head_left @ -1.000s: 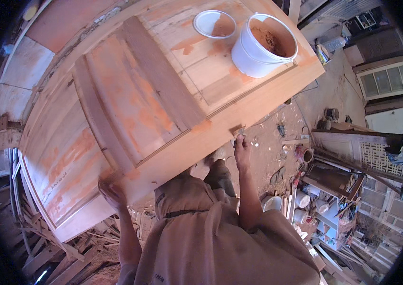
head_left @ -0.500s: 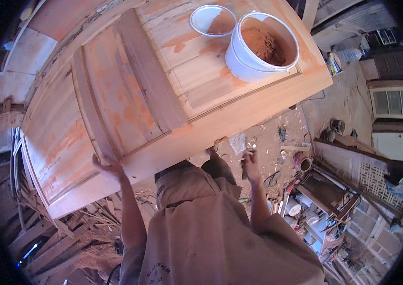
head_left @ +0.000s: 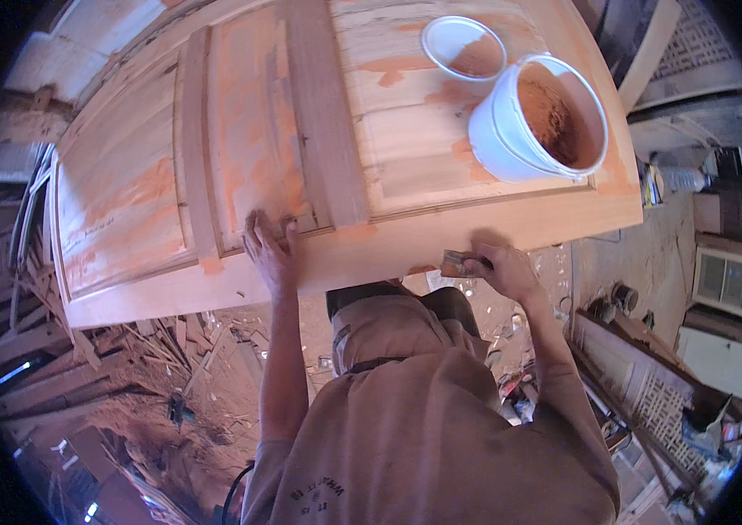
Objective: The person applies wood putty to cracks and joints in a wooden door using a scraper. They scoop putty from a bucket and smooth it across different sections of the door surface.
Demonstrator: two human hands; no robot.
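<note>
The right hand (head_left: 508,269) grips a flat tool (head_left: 455,264) by the wooden door's (head_left: 441,229) near edge. The left hand (head_left: 273,255) rests over that edge, fingers loosely spread.

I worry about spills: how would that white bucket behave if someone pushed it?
The white bucket would probably slide before tipping, as it stands squat on the wooden panel. Its reddish-brown filling may make it fairly heavy. With its round lid off beside it, a hard knock could spill some.
</note>
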